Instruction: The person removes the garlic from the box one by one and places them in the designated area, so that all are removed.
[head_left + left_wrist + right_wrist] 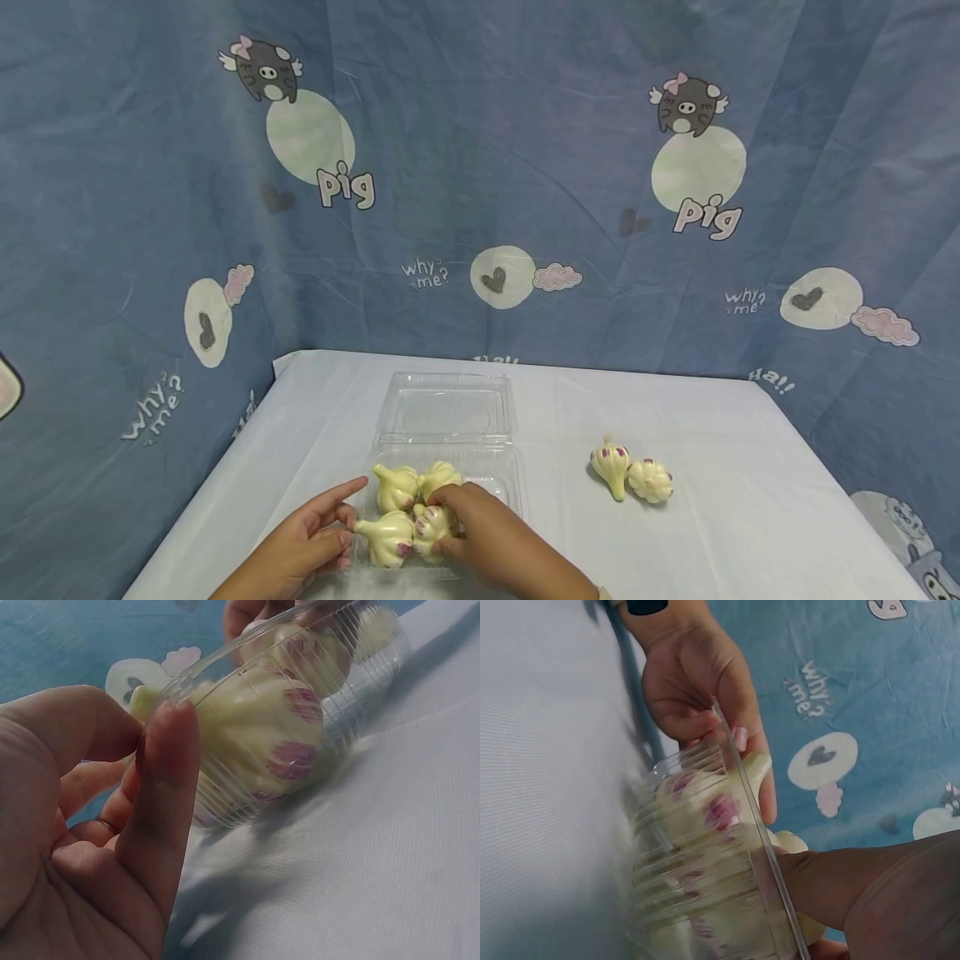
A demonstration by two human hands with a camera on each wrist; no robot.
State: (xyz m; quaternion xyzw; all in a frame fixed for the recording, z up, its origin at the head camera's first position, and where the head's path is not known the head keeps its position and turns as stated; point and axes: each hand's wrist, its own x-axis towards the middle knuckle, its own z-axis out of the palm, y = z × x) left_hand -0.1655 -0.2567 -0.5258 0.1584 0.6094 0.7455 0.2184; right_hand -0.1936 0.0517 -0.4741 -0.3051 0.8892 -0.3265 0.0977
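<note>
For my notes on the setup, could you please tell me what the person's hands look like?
The left hand and right hand are bare, with no gloves or rings visible. Something dark, perhaps a band, shows at the left wrist, and a pale edge, perhaps a cuff, at the right.

Clear plastic box [518, 492], lid [450, 408] open, on white cloth [712, 550], w/ 4 garlic bulbs [389, 537] inside. L hand [311, 535] at box's L edge; R hand [495, 529] grips front R bulb [431, 531]. 2 more bulbs [651, 481] to R. Blue pig-print curtain [450, 167] behind.
</note>
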